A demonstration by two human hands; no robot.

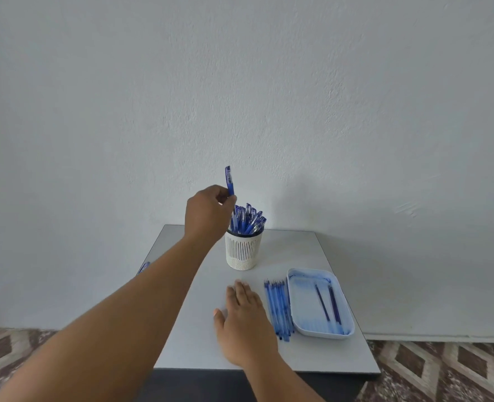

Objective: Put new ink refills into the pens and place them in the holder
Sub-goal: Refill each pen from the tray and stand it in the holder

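Just above the middle of the frame, the left hand (208,211) pinches a blue pen (230,184) between thumb and fingertips, directly over the left edge of the white slotted holder (243,250). The pen stands nearly upright – long axis vertical, leaning a touch to the left, capped end toward the wall above and its lower end down among the other pens (248,220) bunched in the cup. Whether it is going in or coming out I cannot say from where things stand; given the task, it looks like a finished pen being dropped home.

The right hand (244,317) lies flat and relaxed on the grey surface (306,250), lower centre, holding nothing, just beside a row of clear blue refills (279,309) lying with their length running away from the person. To their right a shallow white tray (293,311) holds two dark refills (328,304), probably the spent ones. At the surface's left edge another blue pen (143,267) peeks out behind the forearm.

If the pen is going in, the next move wants only a loosening of the fingers so it slides down – then a reach for the next one.
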